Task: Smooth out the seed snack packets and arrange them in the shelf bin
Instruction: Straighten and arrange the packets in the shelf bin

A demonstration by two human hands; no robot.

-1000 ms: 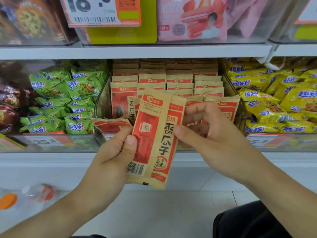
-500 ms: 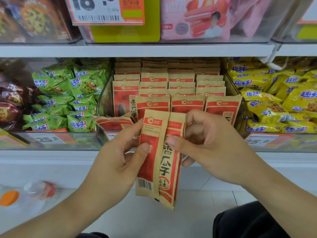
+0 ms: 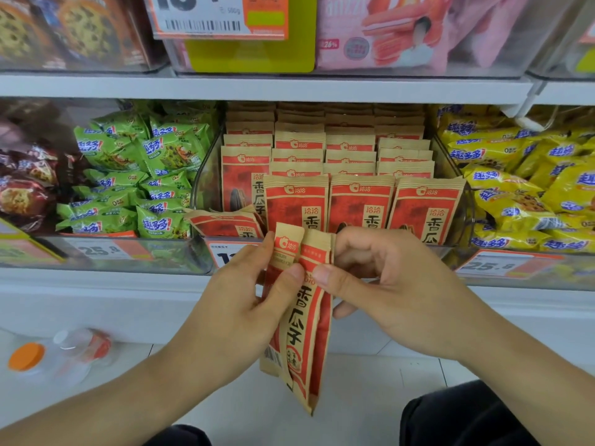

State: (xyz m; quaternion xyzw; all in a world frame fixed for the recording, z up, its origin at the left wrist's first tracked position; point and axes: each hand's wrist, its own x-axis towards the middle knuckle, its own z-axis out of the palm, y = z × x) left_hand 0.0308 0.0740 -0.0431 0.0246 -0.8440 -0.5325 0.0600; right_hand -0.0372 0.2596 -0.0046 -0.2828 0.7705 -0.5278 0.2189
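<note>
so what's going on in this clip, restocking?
Looks like it. A person holds two red-and-tan seed packets upright in front of the shelf, the left hand and right hand both pinching them near the top. The clear bin behind already holds rows of the same packets standing upright; one packet lies tipped over at its front left. The held pair is not in the bin yet.

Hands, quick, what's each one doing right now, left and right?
Left hand: pinching the folded seed packet near its top, thumb in front.
Right hand: gripping the same packet from the other side, fingers curled behind it.
</note>
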